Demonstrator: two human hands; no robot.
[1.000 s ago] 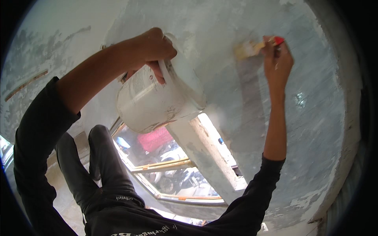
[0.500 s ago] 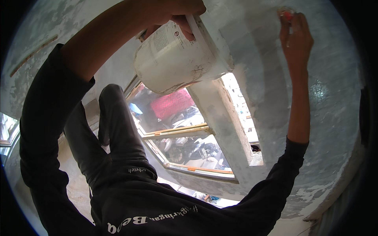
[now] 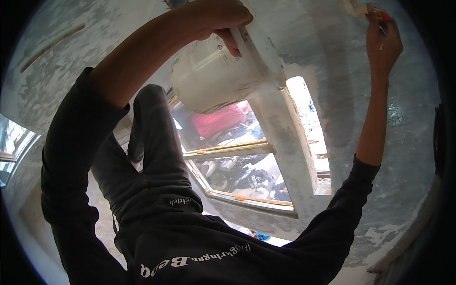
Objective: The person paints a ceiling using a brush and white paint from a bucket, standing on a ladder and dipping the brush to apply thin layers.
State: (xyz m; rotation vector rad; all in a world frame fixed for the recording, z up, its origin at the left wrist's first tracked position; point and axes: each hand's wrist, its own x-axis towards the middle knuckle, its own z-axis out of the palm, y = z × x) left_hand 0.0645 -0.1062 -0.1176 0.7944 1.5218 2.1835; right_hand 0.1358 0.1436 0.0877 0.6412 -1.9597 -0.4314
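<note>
My left hand (image 3: 228, 21) is closed over the rim of a white plastic bucket (image 3: 218, 78), thumb and fingers on either side of its wall. Grime streaks the bucket's outside, and its inside is turned out of sight. At the upper right my right hand (image 3: 384, 45) grips a paintbrush (image 3: 385, 16) with a red part on its handle. The brush's pale bristles lie against the grey, patchy wall surface (image 3: 332, 38).
A wooden-framed window (image 3: 237, 175) lies beyond the bucket, with a red covered shape and motorbikes visible through it. A narrow bright opening (image 3: 311, 123) sits beside it. Another window (image 3: 14, 147) shows at the left edge. A thin strip (image 3: 52, 47) runs along the upper-left surface.
My right hand has moved to the right with the paintbrush, and more of the brush shows. The whole view has shifted slightly; my left hand keeps its hold on the bucket.
</note>
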